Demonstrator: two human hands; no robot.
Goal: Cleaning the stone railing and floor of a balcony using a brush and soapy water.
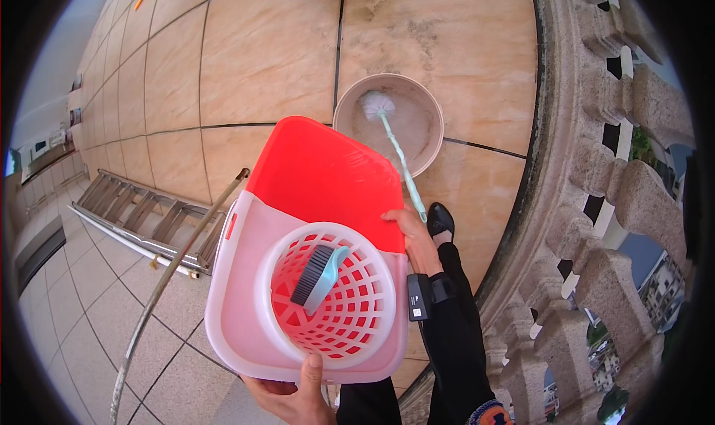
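Note:
Both my hands hold a red mop bucket (327, 168) with a pale pink top. My left hand (296, 397) grips its near edge, the thumb on top of the rim and the fingers beneath. My right hand (416, 241) holds the right side, with fingers on the red wall. A white wringer basket (335, 352) is set in the bucket's near half. Inside the basket lies a scrub brush (324, 282) with a light blue handle and dark bristles. Beyond the bucket, a round beige basin (435, 109) on the floor holds a round-headed brush (399, 146) with a pale green handle.
An aluminium ladder (151, 218) lies at left beside a white pipe (134, 246). A long worn pole (167, 280) crosses the left side. A stone balustrade (592, 201) runs along the right. My black shoe (441, 219) rests on the tiled floor (268, 62) near the basin.

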